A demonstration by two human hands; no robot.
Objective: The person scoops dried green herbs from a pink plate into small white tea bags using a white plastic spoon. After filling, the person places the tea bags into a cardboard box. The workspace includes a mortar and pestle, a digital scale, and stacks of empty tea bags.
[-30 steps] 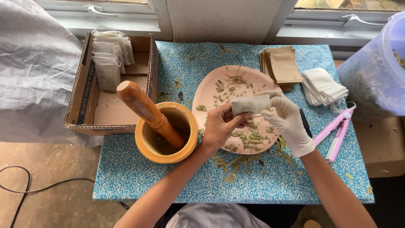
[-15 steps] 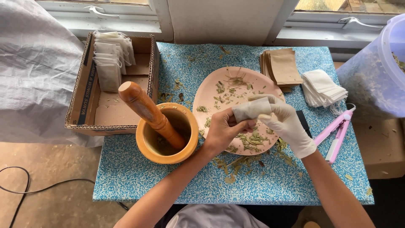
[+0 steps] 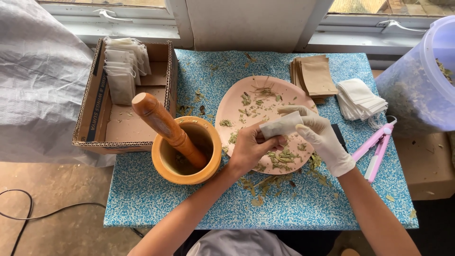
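A small white filter bag (image 3: 280, 125) is held over a pink plate (image 3: 237, 102) strewn with dried green leaves. My bare left hand (image 3: 249, 147) pinches the bag's lower left end. My right hand (image 3: 321, 137), in a white glove, grips its upper right end. Both hands hover above the plate's right half.
A yellow mortar (image 3: 187, 151) with a wooden pestle (image 3: 166, 128) stands left of the plate. A cardboard box (image 3: 121, 97) of filled bags sits at the far left. Brown envelopes (image 3: 315, 76), white empty bags (image 3: 361, 98), a pink sealer (image 3: 377, 147) and a plastic tub (image 3: 422, 80) lie right.
The bag and both hands have stayed over the plate; the fingers have shifted slightly along the bag and it has tipped a little.
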